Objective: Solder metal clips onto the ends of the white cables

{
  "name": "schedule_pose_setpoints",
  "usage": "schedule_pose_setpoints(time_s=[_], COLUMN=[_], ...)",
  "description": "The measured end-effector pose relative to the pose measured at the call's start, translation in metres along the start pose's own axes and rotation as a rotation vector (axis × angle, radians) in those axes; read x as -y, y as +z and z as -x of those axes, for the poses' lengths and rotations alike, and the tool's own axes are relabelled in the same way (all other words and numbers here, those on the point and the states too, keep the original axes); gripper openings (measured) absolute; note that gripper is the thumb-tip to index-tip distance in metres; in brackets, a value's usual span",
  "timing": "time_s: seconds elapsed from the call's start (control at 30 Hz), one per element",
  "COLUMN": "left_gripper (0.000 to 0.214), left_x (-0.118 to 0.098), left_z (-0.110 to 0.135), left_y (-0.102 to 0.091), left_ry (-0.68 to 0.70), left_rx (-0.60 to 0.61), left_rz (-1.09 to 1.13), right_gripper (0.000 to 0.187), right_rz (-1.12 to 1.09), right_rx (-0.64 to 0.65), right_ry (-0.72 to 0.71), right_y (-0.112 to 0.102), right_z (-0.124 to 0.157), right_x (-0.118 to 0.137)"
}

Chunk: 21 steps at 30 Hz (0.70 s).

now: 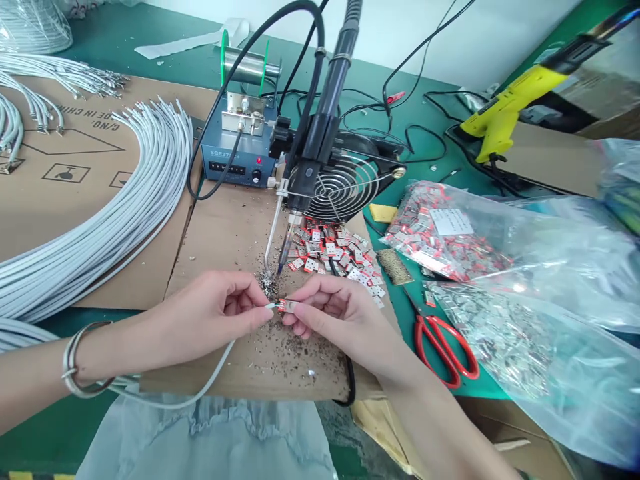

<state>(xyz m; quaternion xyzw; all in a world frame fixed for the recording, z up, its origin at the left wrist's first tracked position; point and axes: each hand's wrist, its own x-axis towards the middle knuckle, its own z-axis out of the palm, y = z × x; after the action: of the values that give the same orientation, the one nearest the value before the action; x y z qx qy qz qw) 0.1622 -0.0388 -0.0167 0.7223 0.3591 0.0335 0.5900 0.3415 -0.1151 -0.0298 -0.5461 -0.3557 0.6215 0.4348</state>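
My left hand (210,317) pinches the stripped end of a grey cable (200,393) that trails back under my wrist. My right hand (333,313) pinches a small red and white connector piece (287,306). Wire end and connector meet between my fingertips, just below the tip of the mounted soldering iron (283,263). Solder crumbs lie on the cardboard sheet (230,227) under both hands.
A pile of red and white connectors (337,253) lies behind my right hand. Red scissors (443,343), plastic bags of parts (505,320), a small fan (345,187), a blue soldering station (235,157), a yellow glue gun (505,113) and bundled grey cables (110,213) surround the spot.
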Motion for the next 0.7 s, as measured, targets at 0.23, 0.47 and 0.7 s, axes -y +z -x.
schedule_pose_setpoints(time_s=[0.23,0.47,0.7], left_gripper=[0.014,0.014,0.022], left_x=[0.005,0.006,0.015], left_z=[0.019,0.044,0.065], left_y=[0.019,0.032,0.041], left_ry=[-0.051,0.001,0.002], left_rx=[0.122,0.149,0.175], left_rz=[0.287,0.311,0.187], right_gripper=[0.010,0.001,0.008], right_rz=[-0.002,0.138,0.445], right_rx=[-0.013,0.010,0.064], right_ry=[-0.023,-0.226,-0.370], right_y=[0.010,0.021,0.017], right_z=[0.041,0.068,0.081], right_x=[-0.002,-0.010,-0.014])
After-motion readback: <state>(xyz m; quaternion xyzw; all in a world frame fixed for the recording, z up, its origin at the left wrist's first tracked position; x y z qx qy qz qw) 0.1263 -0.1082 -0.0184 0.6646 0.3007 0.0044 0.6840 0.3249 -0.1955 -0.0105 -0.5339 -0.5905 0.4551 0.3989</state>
